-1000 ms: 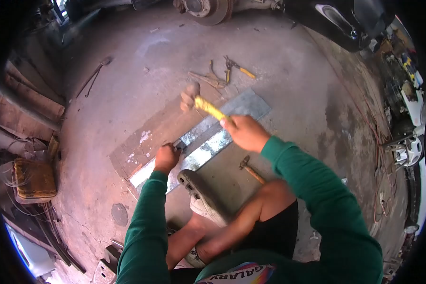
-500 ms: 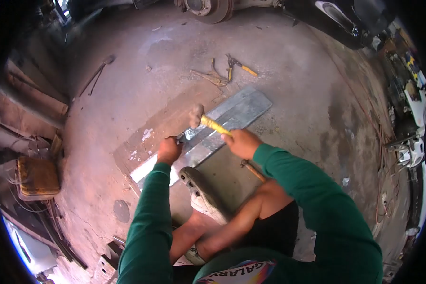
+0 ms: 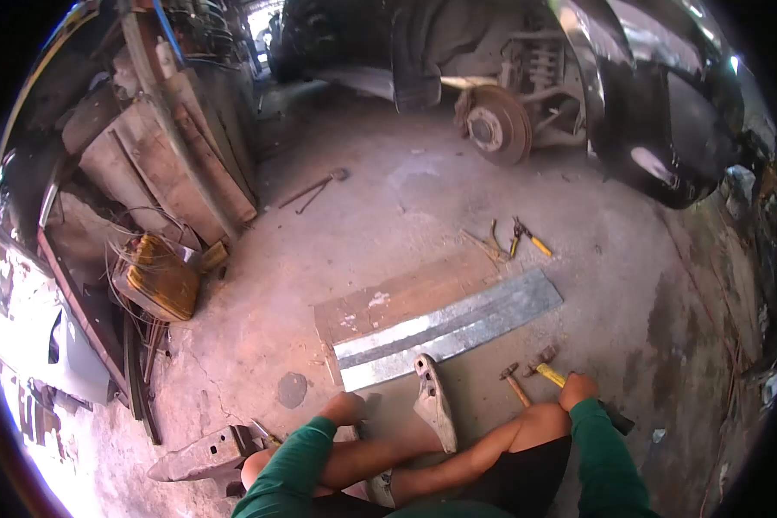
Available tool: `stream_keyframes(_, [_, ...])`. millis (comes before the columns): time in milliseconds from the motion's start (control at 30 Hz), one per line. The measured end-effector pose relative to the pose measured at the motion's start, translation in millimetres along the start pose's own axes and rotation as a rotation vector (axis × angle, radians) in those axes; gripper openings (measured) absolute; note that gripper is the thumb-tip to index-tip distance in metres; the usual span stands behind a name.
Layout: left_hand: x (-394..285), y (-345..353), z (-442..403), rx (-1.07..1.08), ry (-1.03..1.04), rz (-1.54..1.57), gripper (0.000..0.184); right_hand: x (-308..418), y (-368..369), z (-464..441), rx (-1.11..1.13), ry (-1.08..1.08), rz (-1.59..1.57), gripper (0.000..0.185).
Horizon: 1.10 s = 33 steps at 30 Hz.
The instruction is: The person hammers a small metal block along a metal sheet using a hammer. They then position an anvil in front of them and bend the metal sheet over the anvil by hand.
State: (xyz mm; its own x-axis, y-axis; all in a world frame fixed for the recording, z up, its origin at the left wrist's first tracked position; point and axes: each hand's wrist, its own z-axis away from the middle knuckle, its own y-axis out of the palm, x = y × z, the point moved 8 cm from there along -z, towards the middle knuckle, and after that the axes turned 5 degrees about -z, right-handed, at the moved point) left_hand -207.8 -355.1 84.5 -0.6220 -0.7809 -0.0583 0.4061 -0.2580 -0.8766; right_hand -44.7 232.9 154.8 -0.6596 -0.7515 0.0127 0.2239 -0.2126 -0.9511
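Metal sheet (image 3: pixel 459 325) lies flat — stained floor (image 3: pixel 371 224) around; rusty brake disc (image 3: pixel 514 129) beyond.

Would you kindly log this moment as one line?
right hand: gripping yellow-handled hammer | left hand: near metal sheet, grip unclear | metal sheet: on floor | wooden-handled hammer: on floor, beside yellow-handled hammer

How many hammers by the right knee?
2: a yellow-handled hammer in the right hand; a brown wooden-handled hammer on the floor beside it. Others may be hidden.
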Motion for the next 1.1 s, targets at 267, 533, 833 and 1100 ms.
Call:
stream_keyframes(267, [7,-23,4,-0.195,-0.257,0.260,0.054,71,8,53,-0.277,-0.308,-0.083,0.045])
stream_keyframes(533, [2,-31,-22,-0.230,-0.282,-0.013,0.120,80,-1,55,-0.181,-0.353,-0.213,0.050])
stream_keyframes(833, [16,-46,-61,-0.066,-0.206,-0.010,0.111,84,0,48,-0.041,-0.312,-0.293,0.048])
stream_keyframes(1100, [23,-26,-83,-0.194,-0.195,-0.240,0.075,84,-9,50,0.033,-0.294,-0.310,0.049])
